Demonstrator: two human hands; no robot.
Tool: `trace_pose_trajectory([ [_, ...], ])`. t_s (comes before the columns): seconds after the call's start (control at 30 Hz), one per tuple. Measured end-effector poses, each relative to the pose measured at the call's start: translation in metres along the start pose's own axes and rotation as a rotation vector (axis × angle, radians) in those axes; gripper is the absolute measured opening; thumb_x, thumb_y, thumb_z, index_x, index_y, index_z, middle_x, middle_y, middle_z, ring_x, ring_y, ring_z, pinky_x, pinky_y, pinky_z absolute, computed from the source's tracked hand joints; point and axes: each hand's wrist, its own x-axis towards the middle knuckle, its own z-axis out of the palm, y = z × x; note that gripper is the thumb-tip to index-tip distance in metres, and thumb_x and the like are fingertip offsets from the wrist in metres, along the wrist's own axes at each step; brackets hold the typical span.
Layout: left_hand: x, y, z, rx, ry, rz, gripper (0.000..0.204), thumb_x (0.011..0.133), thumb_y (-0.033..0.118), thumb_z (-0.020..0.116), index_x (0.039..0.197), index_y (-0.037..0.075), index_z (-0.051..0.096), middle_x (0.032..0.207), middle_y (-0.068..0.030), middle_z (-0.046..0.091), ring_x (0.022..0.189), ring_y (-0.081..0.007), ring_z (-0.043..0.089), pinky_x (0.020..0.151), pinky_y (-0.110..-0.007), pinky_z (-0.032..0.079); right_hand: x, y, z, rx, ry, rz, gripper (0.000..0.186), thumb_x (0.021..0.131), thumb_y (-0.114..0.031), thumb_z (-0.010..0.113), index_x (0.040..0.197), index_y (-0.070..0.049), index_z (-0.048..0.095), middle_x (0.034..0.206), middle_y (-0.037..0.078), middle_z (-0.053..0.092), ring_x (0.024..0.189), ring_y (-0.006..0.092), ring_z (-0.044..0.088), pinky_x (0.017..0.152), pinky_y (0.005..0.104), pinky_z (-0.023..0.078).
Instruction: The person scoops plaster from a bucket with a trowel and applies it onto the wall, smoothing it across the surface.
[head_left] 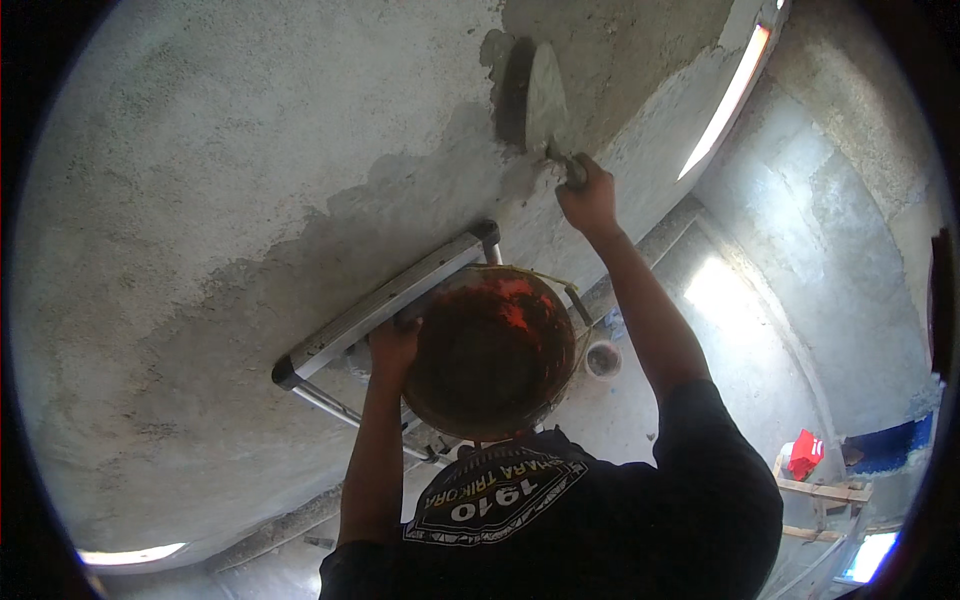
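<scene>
My right hand (590,195) is closed around the handle of a plastering trowel (546,98). The trowel's long blade lies against or just off the grey wall (250,150), over a patch of darker, damp-looking plaster. My left hand (393,347) is at the left rim of a round bucket (490,350), beside the ladder's top bar; its fingertips are partly hidden. Inside, the bucket is dark, with bright orange-red patches on its far wall. A metal stepladder (385,305) stands against or near the wall, its top bar just left of the bucket.
Below on the floor, right of the bucket, is a small pale pail (603,360). A red item (804,455) lies by a wooden frame (825,490) at the lower right. A bright narrow opening (728,100) cuts through the wall at the upper right.
</scene>
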Motion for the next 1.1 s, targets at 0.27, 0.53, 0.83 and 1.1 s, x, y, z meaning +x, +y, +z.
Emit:
trace_pose_trajectory([
  [0.27, 0.0, -0.01, 0.004, 0.042, 0.039, 0.067, 0.061, 0.075, 0.031, 0.072, 0.126, 0.004, 0.052, 0.126, -0.0235, 0.054, 0.12, -0.041, 0.048, 0.101, -0.045, 0.037, -0.009, -0.011, 0.017, 0.027, -0.174, 0.025, 0.037, 0.064, -0.01, 0.06, 0.099, 0.001, 0.061, 0.075, 0.027, 0.061, 0.077, 0.0456, 0.06, 0.069, 0.0465, 0.049],
  [0.53, 0.0, -0.009, 0.004, -0.076, -0.003, -0.042, 0.058, 0.076, 0.027, 0.072, 0.125, 0.003, 0.053, 0.125, -0.0224, 0.055, 0.118, -0.0393, 0.05, 0.101, -0.043, 0.037, -0.015, -0.002, 0.001, -0.041, -0.063, -0.017, 0.021, 0.065, -0.009, 0.059, 0.085, -0.005, 0.056, 0.068, 0.021, 0.059, 0.07, 0.0431, 0.059, 0.061, 0.0475, 0.047],
  [0.83, -0.002, -0.02, 0.01, -0.169, 0.022, -0.05, 0.059, 0.076, 0.028, 0.07, 0.126, 0.003, 0.053, 0.131, -0.0209, 0.051, 0.122, -0.0404, 0.046, 0.103, -0.044, 0.035, -0.028, 0.034, 0.016, -0.164, -0.081, 0.118, 0.021, 0.066, -0.009, 0.059, 0.086, -0.004, 0.057, 0.069, 0.023, 0.06, 0.071, 0.0436, 0.06, 0.062, 0.0489, 0.048],
  [1.1, -0.001, -0.02, 0.008, 0.081, -0.006, 0.028, 0.056, 0.078, 0.023, 0.07, 0.126, 0.0, 0.051, 0.128, -0.0234, 0.053, 0.121, -0.0383, 0.049, 0.1, -0.042, 0.038, -0.031, 0.013, -0.004, -0.107, 0.011, 0.086, 0.029, 0.064, -0.008, 0.059, 0.092, 0.001, 0.057, 0.072, 0.024, 0.06, 0.072, 0.0454, 0.058, 0.062, 0.0481, 0.047],
])
